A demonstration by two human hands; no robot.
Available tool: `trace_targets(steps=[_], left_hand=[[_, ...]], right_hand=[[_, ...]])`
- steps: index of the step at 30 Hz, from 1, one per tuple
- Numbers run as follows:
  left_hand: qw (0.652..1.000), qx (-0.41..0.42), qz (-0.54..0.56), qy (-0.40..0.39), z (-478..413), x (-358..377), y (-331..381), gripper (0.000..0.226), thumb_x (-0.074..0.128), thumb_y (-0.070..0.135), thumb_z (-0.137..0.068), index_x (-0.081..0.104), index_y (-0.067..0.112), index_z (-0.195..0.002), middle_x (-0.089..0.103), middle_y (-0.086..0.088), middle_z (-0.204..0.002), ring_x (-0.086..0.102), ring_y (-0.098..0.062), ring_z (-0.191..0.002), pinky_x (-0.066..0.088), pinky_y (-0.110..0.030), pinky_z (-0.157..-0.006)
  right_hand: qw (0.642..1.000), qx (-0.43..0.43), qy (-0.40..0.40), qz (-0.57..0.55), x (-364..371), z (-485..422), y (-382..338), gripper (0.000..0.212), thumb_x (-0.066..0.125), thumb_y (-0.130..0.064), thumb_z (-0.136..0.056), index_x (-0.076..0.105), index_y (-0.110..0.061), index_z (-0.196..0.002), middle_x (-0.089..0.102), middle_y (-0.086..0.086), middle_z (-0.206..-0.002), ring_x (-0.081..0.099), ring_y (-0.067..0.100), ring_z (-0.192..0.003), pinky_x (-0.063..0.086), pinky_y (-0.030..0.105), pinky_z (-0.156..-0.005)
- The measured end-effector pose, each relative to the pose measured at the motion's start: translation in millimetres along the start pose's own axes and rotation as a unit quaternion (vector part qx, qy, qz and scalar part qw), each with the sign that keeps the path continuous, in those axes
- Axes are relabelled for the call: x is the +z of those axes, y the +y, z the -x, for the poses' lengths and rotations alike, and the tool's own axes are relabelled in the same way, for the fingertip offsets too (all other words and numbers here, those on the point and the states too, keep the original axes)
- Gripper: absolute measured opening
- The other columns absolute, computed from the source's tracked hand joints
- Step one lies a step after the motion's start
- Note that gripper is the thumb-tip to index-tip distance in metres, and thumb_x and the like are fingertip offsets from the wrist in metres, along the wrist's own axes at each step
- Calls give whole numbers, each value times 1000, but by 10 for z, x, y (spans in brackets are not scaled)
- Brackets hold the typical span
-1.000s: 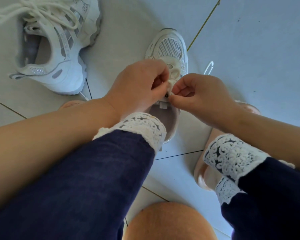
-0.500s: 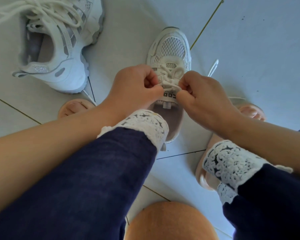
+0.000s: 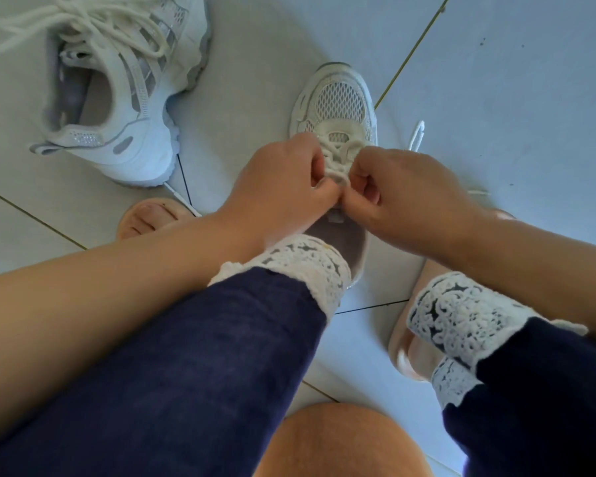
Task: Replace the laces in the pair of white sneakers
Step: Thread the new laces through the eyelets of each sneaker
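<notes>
White lace (image 3: 336,158) pinched by left hand (image 3: 283,187), right hand (image 3: 406,191), fingers (image 3: 312,166) curled; hands now touching.

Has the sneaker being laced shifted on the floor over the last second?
No. The sneaker still meets the same yellow grout line at its toe edge; only the camera view drifted slightly.

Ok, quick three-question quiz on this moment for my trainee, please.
1. True or false: the mesh-toed sneaker being laced is on a foot.
2. Of the left hand and right hand, which pinches the lace? A left only; B right only; C both.
3. Fill in: the second sneaker lies to the person's ___ side.
Key: 1 false; 2 C; 3 left.
</notes>
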State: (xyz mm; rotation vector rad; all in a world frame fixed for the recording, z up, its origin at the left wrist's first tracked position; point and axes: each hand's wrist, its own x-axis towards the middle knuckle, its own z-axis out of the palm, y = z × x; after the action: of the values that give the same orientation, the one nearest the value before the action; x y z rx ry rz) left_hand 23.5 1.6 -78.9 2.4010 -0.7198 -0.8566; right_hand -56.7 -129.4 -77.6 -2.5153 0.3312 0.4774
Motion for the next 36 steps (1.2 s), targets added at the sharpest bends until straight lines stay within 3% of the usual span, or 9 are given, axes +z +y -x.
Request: trace_targets(steps=[5, 8, 12, 16, 19, 23, 30, 33, 36], left_hand=[[997, 36, -73, 1, -19, -55, -32, 9, 51, 20, -81, 45, 15, -76, 44, 6, -64, 44, -18, -65, 32, -28, -59], [997, 32, -63, 12, 48, -55, -73, 10, 53, 21, -80, 44, 16, -76, 42, 9, -62, 39, -10, -57, 28, -26, -56], [998, 46, -45, 24, 92, -62, -86, 13, 53, 22, -80, 42, 18, -75, 41, 12, -62, 38, -4, -56, 28, -15, -51], [999, 33, -21, 6, 25, -70, -51, 10, 56, 20, -79, 48, 18, -85, 46, 10, -67, 43, -8, -61, 32, -18, -55], [998, 44, -18, -31, -24, -85, -14, 29, 55, 25, -79, 55, 23, -108, 46, 13, -63, 46, -14, -63, 40, -26, -65], [996, 55, -49, -53, -88, -110, 19, 25, 54, 27, -81, 62, 24, -104, 43, 15, -62, 46, -14, -72, 40, -26, -70], [987, 0, 14, -158, -181, -221, -40, 11, 63, 21, -72, 53, 24, -74, 47, 11, -51, 43, -2, -51, 34, -8, -50], [973, -38, 80, -212, -177, -214, -86, 17, 71, 18, -68, 55, 21, -75, 45, 18, -43, 41, 0, -46, 47, -26, -61], [958, -47, 145, -242, -171, -214, -111, 27, 78, 18, -64, 54, 22, -74, 45, 16, -47, 47, -9, -58, 52, -37, -69]], right_hand=[[998, -31, 19, 55, -69, 21, 47, 16, 38, -37, -82, 39, -22, -75, 43, -6, -66, 41, 18, -60, 26, 27, -49], [990, -89, 36, 100, -102, 82, 43, 15, 36, -34, -85, 34, -23, -75, 41, -5, -68, 38, 18, -60, 24, 22, -48], [986, -115, 60, 104, -105, 118, 93, 22, 40, -32, -85, 49, -15, -75, 47, -1, -67, 40, 21, -58, 32, 26, -48], [994, -28, -28, -104, -71, 65, 158, 22, 45, -42, -82, 52, -22, -83, 53, -13, -72, 54, 13, -72, 39, 26, -65], [966, 62, -10, -252, -65, 26, 240, 10, 54, -36, -88, 56, -28, -83, 60, -15, -73, 60, 8, -74, 44, 20, -77], [980, 37, 0, -195, -96, -60, 209, 15, 56, -25, -87, 60, -35, -96, 55, -21, -73, 53, -10, -69, 36, 6, -68], [997, -43, -69, -8, -99, -195, 163, 29, 51, -31, -90, 55, -44, -116, 47, -11, -92, 48, 14, -85, 40, 32, -72], [995, -60, -74, 24, -59, -156, 154, 28, 50, -34, -90, 52, -43, -116, 47, -10, -93, 53, 20, -88, 40, 33, -67], [995, -75, -51, 43, -10, -131, 166, 26, 46, -35, -91, 48, -43, -116, 56, -8, -101, 56, 21, -90, 38, 31, -63]])
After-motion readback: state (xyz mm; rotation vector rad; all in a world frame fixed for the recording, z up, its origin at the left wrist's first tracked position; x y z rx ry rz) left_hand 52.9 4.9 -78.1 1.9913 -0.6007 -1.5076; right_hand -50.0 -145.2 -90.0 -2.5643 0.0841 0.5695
